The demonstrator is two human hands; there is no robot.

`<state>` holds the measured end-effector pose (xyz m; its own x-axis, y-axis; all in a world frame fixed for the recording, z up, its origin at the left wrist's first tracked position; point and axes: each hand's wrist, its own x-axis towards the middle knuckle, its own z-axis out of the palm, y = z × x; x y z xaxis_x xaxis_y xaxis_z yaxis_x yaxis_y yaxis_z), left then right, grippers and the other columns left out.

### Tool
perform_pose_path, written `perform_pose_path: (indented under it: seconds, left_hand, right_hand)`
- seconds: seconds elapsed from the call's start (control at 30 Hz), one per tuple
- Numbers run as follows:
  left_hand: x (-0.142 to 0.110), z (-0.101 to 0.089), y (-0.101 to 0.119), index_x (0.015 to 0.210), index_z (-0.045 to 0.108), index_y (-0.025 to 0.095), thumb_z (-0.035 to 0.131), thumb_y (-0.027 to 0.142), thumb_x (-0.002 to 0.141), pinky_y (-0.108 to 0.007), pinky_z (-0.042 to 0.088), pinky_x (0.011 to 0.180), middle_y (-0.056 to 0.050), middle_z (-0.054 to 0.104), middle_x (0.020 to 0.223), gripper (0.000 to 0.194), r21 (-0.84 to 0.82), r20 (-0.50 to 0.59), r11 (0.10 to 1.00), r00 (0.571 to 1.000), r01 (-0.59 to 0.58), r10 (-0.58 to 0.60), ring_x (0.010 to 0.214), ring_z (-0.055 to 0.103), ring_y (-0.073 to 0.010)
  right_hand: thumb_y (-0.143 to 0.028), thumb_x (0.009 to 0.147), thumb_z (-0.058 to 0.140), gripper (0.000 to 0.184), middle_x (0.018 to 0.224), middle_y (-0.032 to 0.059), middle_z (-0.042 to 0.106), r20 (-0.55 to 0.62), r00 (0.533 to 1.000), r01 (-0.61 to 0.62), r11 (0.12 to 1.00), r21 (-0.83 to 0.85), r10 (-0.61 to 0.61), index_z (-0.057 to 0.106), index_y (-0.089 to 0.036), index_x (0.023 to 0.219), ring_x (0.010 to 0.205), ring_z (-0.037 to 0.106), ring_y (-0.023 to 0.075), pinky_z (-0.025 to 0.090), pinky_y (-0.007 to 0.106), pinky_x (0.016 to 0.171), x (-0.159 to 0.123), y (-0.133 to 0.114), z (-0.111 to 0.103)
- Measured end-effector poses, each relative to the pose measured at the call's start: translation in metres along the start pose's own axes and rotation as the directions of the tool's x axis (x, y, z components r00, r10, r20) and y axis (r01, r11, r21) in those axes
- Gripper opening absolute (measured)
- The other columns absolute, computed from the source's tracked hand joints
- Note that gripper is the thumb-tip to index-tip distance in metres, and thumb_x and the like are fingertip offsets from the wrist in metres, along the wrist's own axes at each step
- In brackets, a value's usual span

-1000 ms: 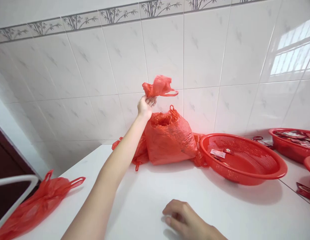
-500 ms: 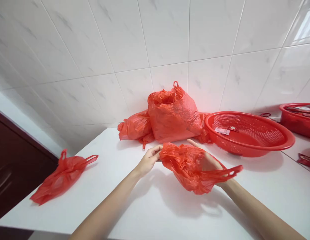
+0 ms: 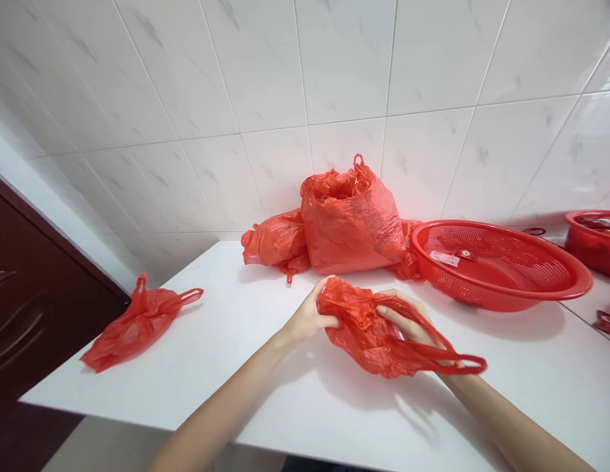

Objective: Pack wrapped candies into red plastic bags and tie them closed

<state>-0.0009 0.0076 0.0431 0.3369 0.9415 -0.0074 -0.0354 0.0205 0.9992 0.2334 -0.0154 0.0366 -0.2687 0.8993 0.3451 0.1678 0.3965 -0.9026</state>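
Note:
A crumpled red plastic bag is held between both hands above the white table. My left hand pinches its left end, with the thumb in front and the other fingers hidden behind the plastic. From the right, my right hand grips the bag with its thumb lying over the front; most of its fingers are behind or under the plastic. The bag's loop handles hang out to the right over my right wrist. Whatever the bag may contain cannot be made out.
Against the tiled wall, a full red bag stands beside a smaller tied bundle. A red colander with small packets is at right, a red basin beyond it. Another red bag lies flat near the table's left edge.
My right thumb has come round onto the front of the bag, and my left hand has closed further over its end. The view has shifted slightly to the left.

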Motion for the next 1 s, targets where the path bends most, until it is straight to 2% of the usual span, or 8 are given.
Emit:
perform_pose_path:
  seconds: [0.17,0.3,0.4,0.53,0.6,0.67,0.83,1.0]
  left_hand:
    - [0.001,-0.025,0.003,0.141,0.043,0.027,0.07,0.01,0.056,-0.032,0.053,0.075,-0.008,0.066,0.115,0.091,-0.068,-0.044,0.995,0.996,0.076,-0.079,0.085,0.068,-0.018]
    - [-0.004,-0.031,0.009,0.11,0.064,0.02,0.074,0.019,0.062,-0.036,0.054,0.085,-0.006,0.07,0.101,0.049,-0.008,-0.236,0.999,0.971,-0.05,0.047,0.085,0.068,-0.0181]
    - [-0.007,-0.014,0.005,0.087,0.067,0.017,0.074,0.033,0.069,-0.035,0.055,0.082,-0.004,0.07,0.088,0.024,0.115,-0.31,0.986,0.939,-0.12,0.151,0.079,0.066,-0.0174]
    - [0.0,0.022,-0.009,0.109,0.068,0.019,0.08,0.041,0.069,-0.031,0.054,0.075,-0.005,0.071,0.098,0.048,0.271,-0.258,0.957,0.951,-0.098,0.171,0.079,0.066,-0.0168]
    - [0.007,0.034,-0.015,0.122,0.062,0.021,0.084,0.033,0.064,-0.029,0.054,0.073,-0.006,0.07,0.109,0.063,0.285,-0.216,0.954,0.964,-0.092,0.157,0.077,0.065,-0.0148]
    - [0.016,0.036,-0.016,0.118,0.064,0.02,0.08,0.022,0.062,-0.028,0.053,0.069,-0.005,0.071,0.103,0.059,0.216,-0.176,0.974,0.978,-0.075,0.114,0.071,0.064,-0.0135]
    - [0.032,-0.012,0.0,0.088,0.07,0.016,0.067,0.015,0.06,-0.023,0.048,0.055,-0.003,0.069,0.078,0.029,-0.115,-0.347,0.993,0.935,0.029,-0.068,0.063,0.063,-0.0134]
    - [0.031,-0.068,0.016,0.078,0.066,0.015,0.066,0.01,0.053,-0.019,0.04,0.049,0.0,0.064,0.066,0.025,-0.179,-0.534,0.983,0.836,0.034,-0.126,0.049,0.05,-0.0065]
  right_hand:
    - [-0.049,0.083,0.069,0.028,0.097,0.0055,0.075,-0.199,0.93,-0.166,0.835,0.525,0.31,0.067,-0.024,0.097,0.1,0.07,0.0292,0.056,0.039,0.085,0.012,0.017,-0.015]
    - [-0.048,0.074,0.074,0.031,0.092,0.0031,0.076,-0.195,0.895,-0.197,0.747,0.635,0.402,0.066,-0.025,0.093,0.098,0.072,0.0312,0.057,0.04,0.079,0.019,0.024,-0.023]
    - [-0.048,0.077,0.072,0.031,0.094,0.0036,0.077,-0.172,0.9,-0.207,0.74,0.64,0.4,0.066,-0.025,0.097,0.096,0.072,0.0307,0.057,0.039,0.075,0.017,0.021,-0.016]
    - [-0.049,0.081,0.071,0.031,0.096,0.004,0.076,-0.077,0.93,-0.222,0.716,0.661,0.36,0.065,-0.026,0.101,0.09,0.072,0.0282,0.055,0.036,0.07,0.012,0.011,0.002]
    - [-0.051,0.081,0.07,0.033,0.095,0.0052,0.075,0.027,0.943,-0.266,0.701,0.661,0.332,0.065,-0.025,0.101,0.088,0.071,0.0278,0.054,0.036,0.07,0.011,0.008,0.006]
    - [-0.054,0.081,0.069,0.034,0.092,0.0056,0.073,0.058,0.949,-0.277,0.733,0.622,0.31,0.066,-0.024,0.098,0.086,0.069,0.0268,0.053,0.035,0.069,0.01,0.006,0.004]
    - [-0.049,0.078,0.075,0.03,0.078,0.0004,0.064,-0.194,0.945,-0.163,0.891,0.423,0.265,0.062,-0.023,0.077,0.073,0.061,0.0189,0.05,0.029,0.068,0.01,-0.004,-0.02]
    - [-0.05,0.078,0.074,0.032,0.072,-0.0016,0.056,-0.229,0.925,-0.189,0.888,0.419,0.304,0.058,-0.023,0.075,0.067,0.055,0.0163,0.049,0.027,0.063,0.011,-0.012,-0.028]
